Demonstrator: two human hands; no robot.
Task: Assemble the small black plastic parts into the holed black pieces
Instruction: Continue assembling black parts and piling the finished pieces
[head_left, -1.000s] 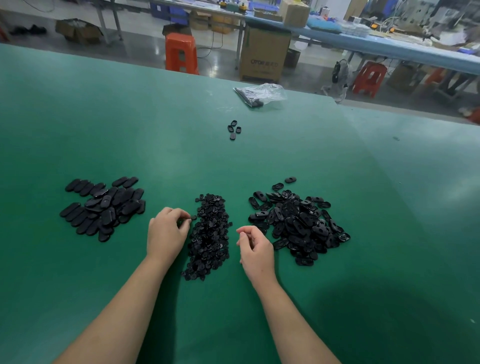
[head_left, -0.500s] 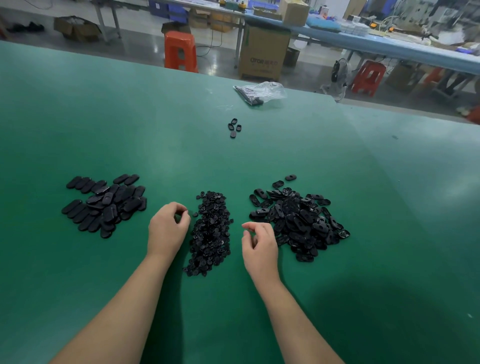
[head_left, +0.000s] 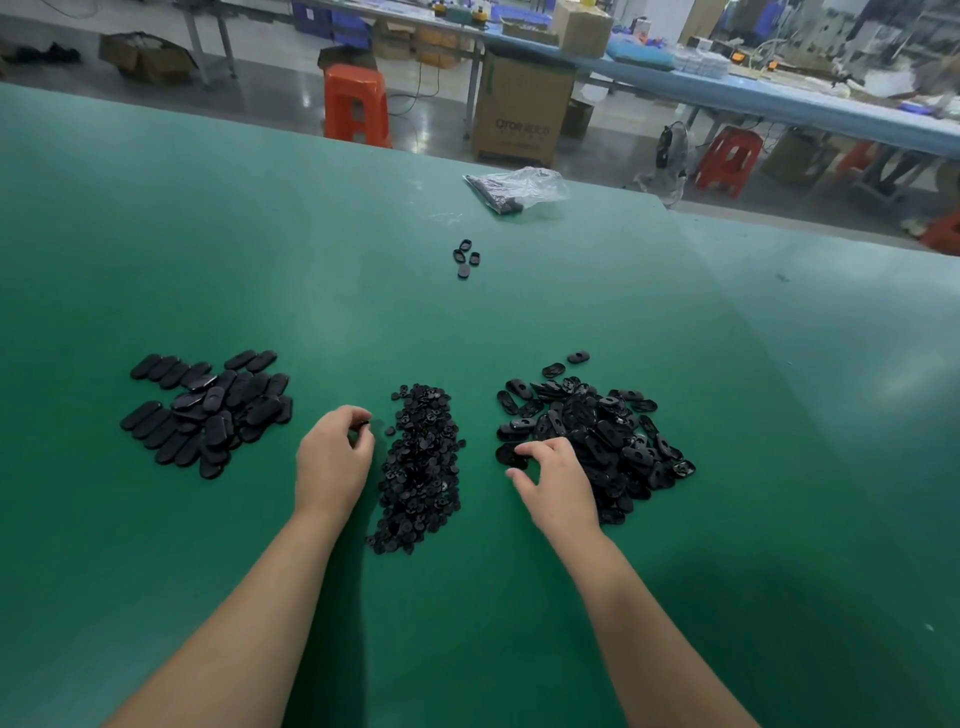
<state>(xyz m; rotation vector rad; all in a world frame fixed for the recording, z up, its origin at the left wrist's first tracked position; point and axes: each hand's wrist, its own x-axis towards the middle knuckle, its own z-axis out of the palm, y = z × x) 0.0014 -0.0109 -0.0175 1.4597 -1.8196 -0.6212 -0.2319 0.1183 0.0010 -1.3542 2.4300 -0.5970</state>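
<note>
Left hand pinching one small black part in curled fingers beside the small-parts heap mid-bench, right hand curled fingers gripping a holed piece at the holed-pieces pile.

Factory floor: long workbenches, cartons, plastic stools.

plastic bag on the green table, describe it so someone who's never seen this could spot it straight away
Start at the far edge of the green table, in front of the brown cardboard box on the floor. The clear plastic bag lies crumpled there, beyond the four loose black pieces. It is the only see-through, shiny thing on the table; everything else is black parts.
</note>
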